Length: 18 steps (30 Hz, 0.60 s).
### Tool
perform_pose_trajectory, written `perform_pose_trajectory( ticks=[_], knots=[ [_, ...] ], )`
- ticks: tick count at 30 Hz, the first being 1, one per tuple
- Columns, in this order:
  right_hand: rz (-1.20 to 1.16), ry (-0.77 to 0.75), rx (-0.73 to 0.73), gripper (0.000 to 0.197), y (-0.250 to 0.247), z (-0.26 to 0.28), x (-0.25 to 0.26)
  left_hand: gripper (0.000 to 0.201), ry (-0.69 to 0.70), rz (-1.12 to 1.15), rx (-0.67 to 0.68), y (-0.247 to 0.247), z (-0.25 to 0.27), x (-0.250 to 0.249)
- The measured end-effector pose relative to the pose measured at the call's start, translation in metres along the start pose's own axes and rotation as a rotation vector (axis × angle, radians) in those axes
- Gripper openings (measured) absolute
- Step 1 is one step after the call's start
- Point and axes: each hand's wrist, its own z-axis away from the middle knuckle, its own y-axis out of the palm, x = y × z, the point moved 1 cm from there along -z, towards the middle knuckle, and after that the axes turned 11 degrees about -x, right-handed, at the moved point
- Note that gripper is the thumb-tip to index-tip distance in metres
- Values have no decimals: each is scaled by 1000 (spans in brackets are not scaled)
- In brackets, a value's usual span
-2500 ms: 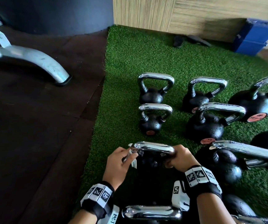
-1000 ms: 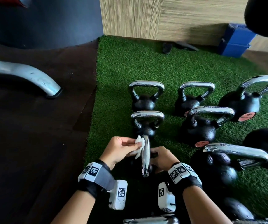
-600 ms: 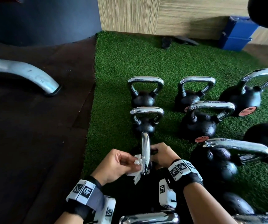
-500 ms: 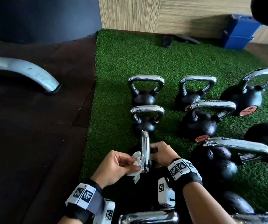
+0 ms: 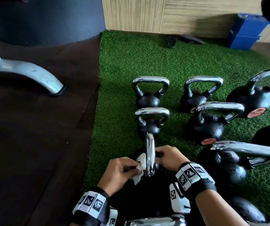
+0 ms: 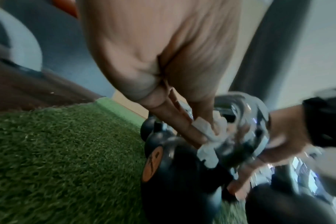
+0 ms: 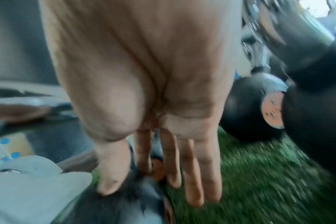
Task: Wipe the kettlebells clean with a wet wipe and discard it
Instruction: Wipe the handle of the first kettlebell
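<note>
The nearest kettlebell (image 5: 138,154) stands on the green turf (image 5: 122,66), black with a chrome handle (image 5: 150,154) seen end-on. My left hand (image 5: 131,167) pinches a white wet wipe (image 5: 141,163) against the handle's left side. In the left wrist view the wipe (image 6: 207,133) is crumpled between thumb and fingers against the chrome handle (image 6: 240,121). My right hand (image 5: 163,156) rests on the right side of the kettlebell. In the blurred right wrist view its fingers (image 7: 190,174) lie straight against the black body.
Several more black kettlebells stand on the turf: two in line ahead (image 5: 149,128), (image 5: 148,99), and larger ones to the right (image 5: 207,128), (image 5: 225,165). Another chrome handle (image 5: 155,221) lies just below my wrists. A grey machine leg (image 5: 26,72) sits on the dark floor left.
The kettlebell's handle has turned from crosswise to end-on. My left hand has slid the wipe down the handle's left side toward me. The right hand stays on the right side.
</note>
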Motion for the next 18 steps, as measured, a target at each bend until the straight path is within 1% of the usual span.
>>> perform_pose_trajectory(
  ticks=[1,2,4,5,6,7,8,10,11,13,14,16,18],
  knots=[
    [46,-15,-75,28,-8,1,3,17,-11,47,-40,-5,-4,-2],
    [53,-32,-173,27,-16,3,8,19,17,73,-82,-10,-8,-4],
    [-50,-120,-394,34,-33,10,21,21,100,65,-104,-22,-16,-15],
    [-126,-193,-441,37,-41,14,29,24,129,74,-95,-28,-20,-21],
    [-188,-272,-432,41,-48,18,37,26,148,97,-83,-33,-23,-29],
    [-234,-351,-380,45,-54,23,45,25,152,141,-71,-36,-26,-36],
    [-265,-418,-307,48,-59,27,52,25,140,195,-59,-38,-29,-42],
    [-316,-488,-166,49,-65,30,60,27,85,319,-34,-39,-34,-53],
    [-363,-490,-117,48,-67,31,61,29,51,375,-36,-38,-37,-57],
    [-489,-450,-65,49,-67,31,61,36,-8,449,-72,-35,-42,-63],
    [-532,-436,-60,51,-65,31,62,37,-35,479,-81,-34,-44,-66],
    [-574,-445,-75,52,-61,30,63,34,-63,523,-54,-29,-47,-70],
    [-616,-471,-101,47,-55,30,64,29,-99,514,-36,-24,-48,-72]
  ],
)
